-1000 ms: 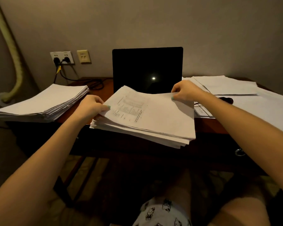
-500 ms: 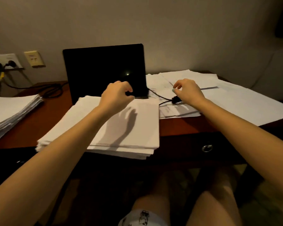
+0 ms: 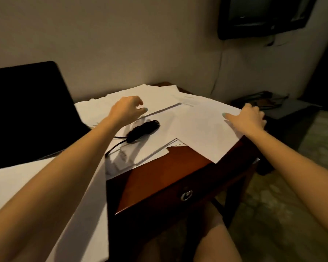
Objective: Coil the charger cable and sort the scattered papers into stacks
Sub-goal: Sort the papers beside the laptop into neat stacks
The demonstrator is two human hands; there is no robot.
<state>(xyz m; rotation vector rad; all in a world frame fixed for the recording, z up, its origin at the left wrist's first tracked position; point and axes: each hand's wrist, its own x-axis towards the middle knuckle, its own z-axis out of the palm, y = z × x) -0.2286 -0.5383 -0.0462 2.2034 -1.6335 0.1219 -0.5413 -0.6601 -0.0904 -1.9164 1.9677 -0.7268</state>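
Charger cable (image 3: 143, 130) lies bundled on scattered papers (image 3: 197, 127), just your side of L hand (image 3: 128, 108); long axis near-left to far-right. L fingers (image 3: 136, 101) loosely curled, empty (nearer hand). R hand (image 3: 248, 118) flat on papers.

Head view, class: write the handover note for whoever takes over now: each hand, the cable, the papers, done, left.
Left hand: loosely curled, empty, hovering by the cable bundle.
Right hand: resting on a loose sheet at the right edge of the desk.
Done: one stack at near left; cable bunched.
Left: cable tail trails loose; sheets on the right lie scattered, unsorted.
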